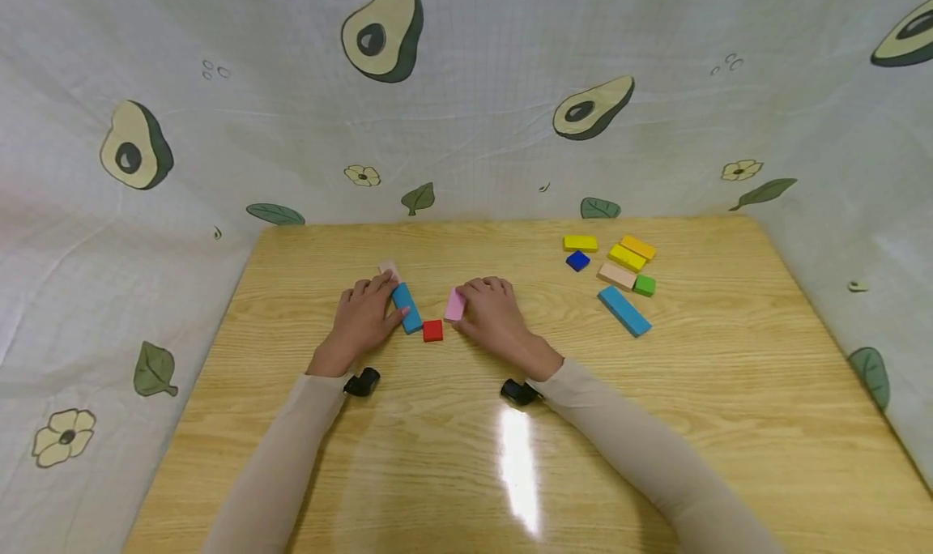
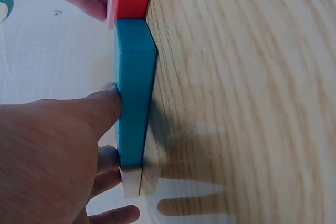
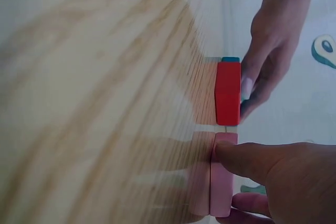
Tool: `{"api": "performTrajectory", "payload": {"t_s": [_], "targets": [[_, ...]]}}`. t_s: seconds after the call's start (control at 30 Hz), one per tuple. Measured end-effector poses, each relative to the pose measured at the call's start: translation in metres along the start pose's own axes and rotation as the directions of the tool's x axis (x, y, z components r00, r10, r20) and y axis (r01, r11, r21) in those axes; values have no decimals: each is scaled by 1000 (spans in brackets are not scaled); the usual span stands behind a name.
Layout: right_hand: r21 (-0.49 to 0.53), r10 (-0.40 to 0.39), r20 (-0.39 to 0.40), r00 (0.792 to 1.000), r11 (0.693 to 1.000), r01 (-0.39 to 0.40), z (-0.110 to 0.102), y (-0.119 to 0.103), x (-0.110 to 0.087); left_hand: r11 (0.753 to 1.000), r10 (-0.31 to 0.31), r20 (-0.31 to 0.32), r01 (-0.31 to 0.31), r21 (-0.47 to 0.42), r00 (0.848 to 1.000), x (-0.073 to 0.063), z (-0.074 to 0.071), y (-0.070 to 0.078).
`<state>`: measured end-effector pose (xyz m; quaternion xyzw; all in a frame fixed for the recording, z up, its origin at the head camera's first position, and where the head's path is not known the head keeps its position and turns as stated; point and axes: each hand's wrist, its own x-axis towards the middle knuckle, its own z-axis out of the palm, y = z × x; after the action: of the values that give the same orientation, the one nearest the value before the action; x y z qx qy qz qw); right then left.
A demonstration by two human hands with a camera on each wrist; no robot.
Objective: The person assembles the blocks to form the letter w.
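My left hand point(image 1: 362, 315) grips a long blue block point(image 1: 407, 308), with the thumb at its side and the fingers at its far end. Touching that far end is a pale beige block point(image 1: 389, 272), partly covered by the fingers. A small red block point(image 1: 433, 330) lies at the near end of the blue one. To the right of the red block, my right hand point(image 1: 496, 317) pinches a pink block point(image 1: 455, 304) between thumb and fingers. The right wrist view shows the pink block point(image 3: 222, 182) low on the tabletop, close to the red block point(image 3: 228, 94).
On the right of the wooden table point(image 1: 408, 457) lie a yellow block point(image 1: 580, 244), a dark blue block point(image 1: 578, 261), another yellow block point(image 1: 627, 257), an orange block point(image 1: 638, 248), a beige block point(image 1: 616, 276), a green block point(image 1: 645, 285) and a second long blue block point(image 1: 624, 311). Avocado-print cloth point(image 1: 481, 157) surrounds the table.
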<state>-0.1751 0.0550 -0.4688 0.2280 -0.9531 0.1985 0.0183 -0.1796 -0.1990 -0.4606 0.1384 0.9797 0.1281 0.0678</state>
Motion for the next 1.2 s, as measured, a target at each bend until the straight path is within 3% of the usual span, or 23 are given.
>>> {"api": "performTrajectory", "payload": {"t_s": [0.6,0.93,1.2], "targets": [[18,4,0,1000,1000,-4,-2,2,-6,1000,-5,7,5,-8,1000,3,3,4],[48,99,-45,994,994,-97,-37,44,-23,1000,-8,4,8,-25,1000,1,1,5],[43,227,-83,970,974,-224,-59,87,-32,1000,-5,-13,4,-17,1000,-2,1,4]]}}
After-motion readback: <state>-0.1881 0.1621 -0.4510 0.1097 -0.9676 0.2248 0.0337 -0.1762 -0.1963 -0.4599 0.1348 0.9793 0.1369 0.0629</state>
